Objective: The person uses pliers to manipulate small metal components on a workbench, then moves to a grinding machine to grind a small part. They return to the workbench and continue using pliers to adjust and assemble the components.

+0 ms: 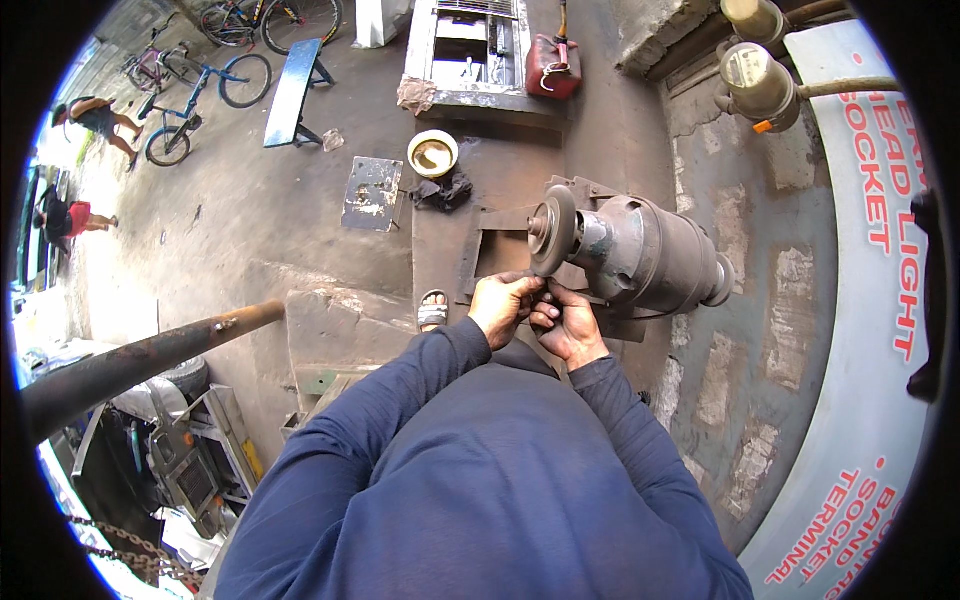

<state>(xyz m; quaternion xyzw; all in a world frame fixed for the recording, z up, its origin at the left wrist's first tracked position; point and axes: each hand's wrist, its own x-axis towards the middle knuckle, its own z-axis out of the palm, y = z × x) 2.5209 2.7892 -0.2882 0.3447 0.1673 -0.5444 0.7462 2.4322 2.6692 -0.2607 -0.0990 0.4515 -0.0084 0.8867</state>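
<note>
A bench grinder (645, 255) with a cylindrical motor body stands on a metal stand at right of centre, its wheel (552, 230) facing left. My left hand (500, 305) is pinched just below the wheel, fingertips at its lower rim. My right hand (565, 325) is beside it, fingers curled and meeting the left hand's fingertips. Both seem to grip something small and dark at the wheel, too hidden to name. My dark blue sleeves come in from the lower edge.
A yellow bowl (432, 153), dark rag (440, 192), small stool (371, 195) and red can (552, 67) are ahead. A rusty pipe (150, 365) crosses left, above scrap parts. Bicycles, a blue bench (293, 92) and two people (95, 118) are beyond. A signboard (840, 300) lines the right.
</note>
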